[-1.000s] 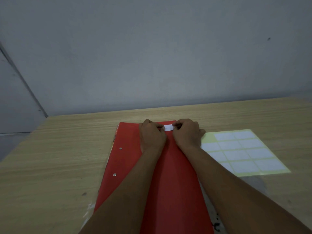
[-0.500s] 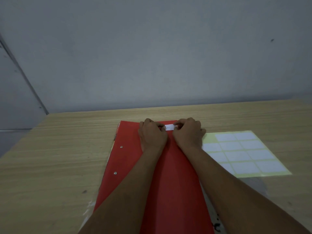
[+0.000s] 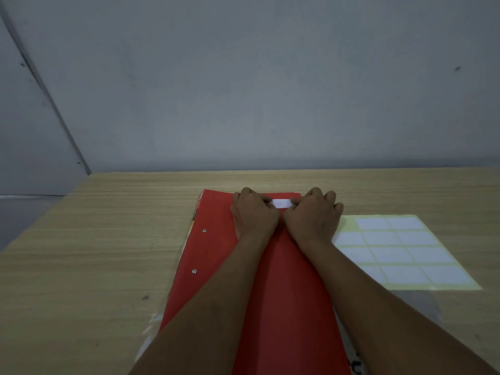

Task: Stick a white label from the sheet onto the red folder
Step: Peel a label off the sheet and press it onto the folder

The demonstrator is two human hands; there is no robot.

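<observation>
Label (image 3: 281, 203), small, white, on red folder (image 3: 213, 239)

Wooden table (image 3: 94, 253) carries red folder (image 3: 213, 239) and label sheet (image 3: 400, 253).

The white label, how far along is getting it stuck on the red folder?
Done: one white label is off the label sheet and lies at the red folder's far edge. In hand: the left hand and right hand press its ends. Left: smoothing it flat and letting go.
</observation>
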